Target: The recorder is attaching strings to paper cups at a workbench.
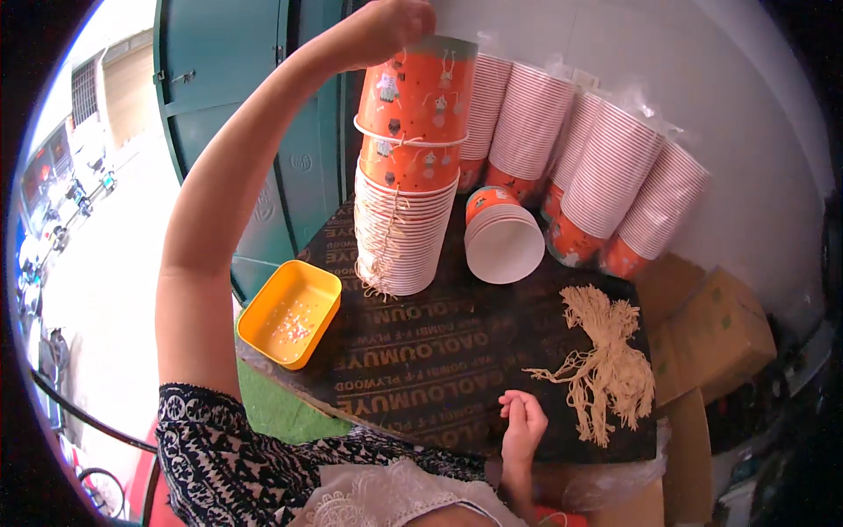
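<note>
A dark, flat, printed worktop (474, 327) carries a yellow rectangular tray (321, 332) holding small pale bits (293, 327) at its left edge. Further back stands a tall upside-down stack of orange, white-rimmed paper buckets (399, 237), with a short, white-lined orange bucket stack (505, 252) lying tipped near it. A beige string bundle (608, 362) lies at right; plastic-wrapped orange-and-white bucket stacks (610, 171) line the far side.

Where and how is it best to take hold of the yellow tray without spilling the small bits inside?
Grip the yellow tray around the middles of its two long walls, probably coming from the person's side. Holding opposite raised walls should help keep it level, since it is open and the small bits lie loose. The tall cup stack stands to its right, making that approach tighter.
</note>
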`<state>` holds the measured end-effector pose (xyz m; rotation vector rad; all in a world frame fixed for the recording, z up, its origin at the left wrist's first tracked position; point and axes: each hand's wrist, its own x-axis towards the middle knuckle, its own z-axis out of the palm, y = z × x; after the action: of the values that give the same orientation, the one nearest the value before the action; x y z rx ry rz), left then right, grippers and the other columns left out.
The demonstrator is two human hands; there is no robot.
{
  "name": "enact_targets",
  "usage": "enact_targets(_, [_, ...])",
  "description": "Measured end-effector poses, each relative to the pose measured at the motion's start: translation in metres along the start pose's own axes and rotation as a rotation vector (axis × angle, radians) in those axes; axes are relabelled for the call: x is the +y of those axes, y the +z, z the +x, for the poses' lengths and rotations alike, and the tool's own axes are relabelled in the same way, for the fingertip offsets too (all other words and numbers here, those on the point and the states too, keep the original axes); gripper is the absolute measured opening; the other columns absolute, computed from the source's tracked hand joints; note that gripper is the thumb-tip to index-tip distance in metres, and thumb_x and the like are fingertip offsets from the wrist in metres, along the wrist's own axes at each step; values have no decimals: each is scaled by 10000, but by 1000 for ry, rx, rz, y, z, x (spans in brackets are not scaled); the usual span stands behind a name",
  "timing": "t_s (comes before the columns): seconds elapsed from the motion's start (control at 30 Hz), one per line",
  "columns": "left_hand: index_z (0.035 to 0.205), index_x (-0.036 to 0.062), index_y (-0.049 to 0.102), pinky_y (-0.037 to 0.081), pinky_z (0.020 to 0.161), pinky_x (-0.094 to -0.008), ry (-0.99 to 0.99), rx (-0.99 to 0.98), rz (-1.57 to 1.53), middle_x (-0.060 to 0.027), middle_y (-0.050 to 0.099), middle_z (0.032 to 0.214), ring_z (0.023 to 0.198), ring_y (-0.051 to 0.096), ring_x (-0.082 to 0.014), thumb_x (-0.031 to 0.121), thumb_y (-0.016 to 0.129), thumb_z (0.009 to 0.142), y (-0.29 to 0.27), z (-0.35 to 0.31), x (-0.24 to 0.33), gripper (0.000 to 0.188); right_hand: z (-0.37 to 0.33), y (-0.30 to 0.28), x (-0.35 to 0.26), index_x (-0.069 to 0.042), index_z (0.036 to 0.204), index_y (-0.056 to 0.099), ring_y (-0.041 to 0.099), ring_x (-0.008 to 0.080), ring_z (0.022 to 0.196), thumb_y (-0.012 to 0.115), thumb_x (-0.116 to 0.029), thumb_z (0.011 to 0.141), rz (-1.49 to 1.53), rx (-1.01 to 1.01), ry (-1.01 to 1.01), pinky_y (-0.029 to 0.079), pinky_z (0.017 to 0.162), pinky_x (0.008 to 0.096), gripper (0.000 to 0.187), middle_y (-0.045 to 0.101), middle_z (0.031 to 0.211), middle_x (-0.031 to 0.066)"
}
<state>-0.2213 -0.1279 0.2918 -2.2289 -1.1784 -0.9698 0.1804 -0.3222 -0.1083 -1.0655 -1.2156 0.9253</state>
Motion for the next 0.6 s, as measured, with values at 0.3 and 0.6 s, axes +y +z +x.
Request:
enact_targets(0.3, [972, 28, 608, 504, 787, -369, -115, -54, 7, -124, 639, 902, 862, 632, -254, 62, 608, 899, 24, -22, 45, 81, -1, -3, -1, 20, 952, 665, 533, 71, 682, 511, -42, 947, -22, 4, 23, 449, 640, 219, 166, 671, 839, 46])
enact_targets(0.6, [960, 30, 616, 511, 781, -385, -97, -32, 12, -143, 639, 905, 868, 638, -279, 95, 619, 885, 35, -43, 51, 99, -1, -1, -4, 24, 946, 662, 535, 73, 683, 509, -38, 942, -28, -7, 7, 449, 641, 221, 166, 669, 835, 48])
